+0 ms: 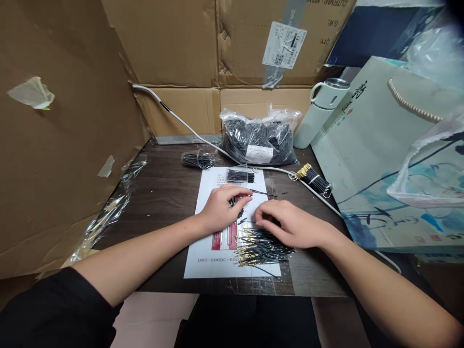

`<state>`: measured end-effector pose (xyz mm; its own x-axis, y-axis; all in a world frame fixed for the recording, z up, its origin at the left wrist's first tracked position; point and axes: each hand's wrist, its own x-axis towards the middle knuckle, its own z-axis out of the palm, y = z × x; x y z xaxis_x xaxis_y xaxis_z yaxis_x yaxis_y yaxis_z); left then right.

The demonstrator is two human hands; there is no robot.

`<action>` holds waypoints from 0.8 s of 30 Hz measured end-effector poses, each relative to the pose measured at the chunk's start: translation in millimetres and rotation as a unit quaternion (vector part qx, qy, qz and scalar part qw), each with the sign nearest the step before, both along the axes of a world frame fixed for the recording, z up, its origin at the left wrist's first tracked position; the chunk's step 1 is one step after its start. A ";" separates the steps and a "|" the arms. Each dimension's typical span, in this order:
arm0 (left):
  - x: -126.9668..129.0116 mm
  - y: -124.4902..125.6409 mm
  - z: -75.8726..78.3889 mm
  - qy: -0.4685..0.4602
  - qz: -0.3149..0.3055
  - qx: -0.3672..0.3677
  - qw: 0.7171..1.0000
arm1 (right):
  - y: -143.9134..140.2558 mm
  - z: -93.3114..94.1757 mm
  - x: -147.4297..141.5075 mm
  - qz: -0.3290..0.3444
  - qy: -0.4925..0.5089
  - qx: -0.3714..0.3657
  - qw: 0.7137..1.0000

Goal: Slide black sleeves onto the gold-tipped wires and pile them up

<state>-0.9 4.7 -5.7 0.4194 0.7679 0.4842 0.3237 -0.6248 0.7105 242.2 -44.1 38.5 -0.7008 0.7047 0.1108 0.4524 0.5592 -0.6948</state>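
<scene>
Over white paper (pixel 199 245), curling the left hand (pixel 222 205) by a black wire (pixel 264 193); bending the right hand (pixel 286 223) near gold-tipped wires (pixel 264 249) lying across the paper's edge. Cannot tell if gripping anything in either.

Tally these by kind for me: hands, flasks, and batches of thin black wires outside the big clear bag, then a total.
Hands: 2 (left hand, right hand)
Wire batches: 4 (loose pile, tied bundle, cup batch, box batch)
Flask: 1
Total: 7
</scene>
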 end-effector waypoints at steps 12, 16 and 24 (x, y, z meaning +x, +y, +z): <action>1.5 0.6 0.1 -0.030 0.032 -0.069 0.997 | 12.8 -14.4 7.2 -0.187 0.059 0.157 0.968; 1.0 0.3 0.7 -0.033 0.034 -0.070 0.996 | 13.1 -15.6 7.3 -0.186 0.042 0.160 0.969; 0.2 1.1 0.4 -0.034 0.030 -0.059 0.997 | 13.7 -17.0 9.2 -0.178 0.028 0.164 0.970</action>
<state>-0.6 5.7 -5.3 0.3394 0.8439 0.4155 0.3064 -0.5168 0.7994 251.4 -30.4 21.5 -0.4057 0.8217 0.4003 0.6245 0.5690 -0.5350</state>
